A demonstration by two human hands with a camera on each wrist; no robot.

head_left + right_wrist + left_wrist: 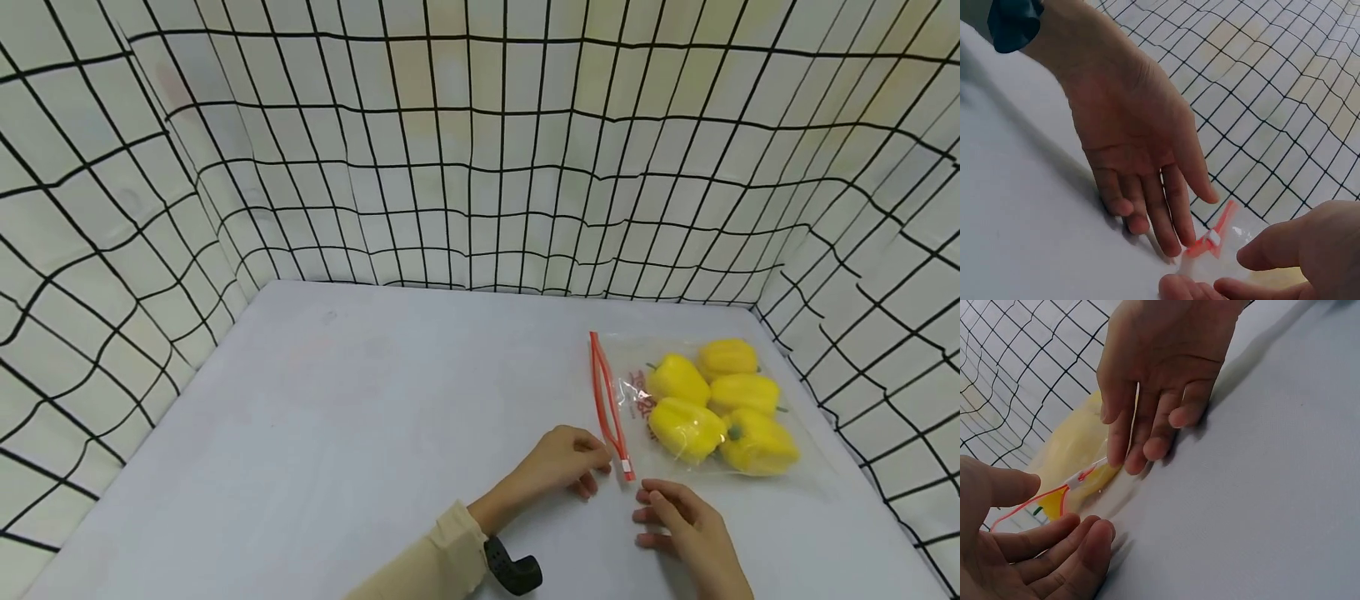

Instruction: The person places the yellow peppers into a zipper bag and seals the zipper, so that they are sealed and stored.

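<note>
A clear zip bag (637, 350) lies on the right of the white table, with several yellow bell peppers (686, 429) inside. Its red zip edge (600, 383) faces left and gapes a little along its length. A white slider (627, 467) sits at the near end of that edge. My left hand (566, 458) is just left of the slider, fingers loosely bent and holding nothing. On the slider's near right side, my right hand (693, 533) has its fingers relaxed and spread, also holding nothing. Both palms face each other in the right wrist view, the slider (1212, 238) between them.
Black grid netting (480, 167) over pale walls rises at the back and both sides of the table (337, 417). A black wrist strap (513, 571) sits below the left sleeve (442, 558). The peppers lie near the table's right edge.
</note>
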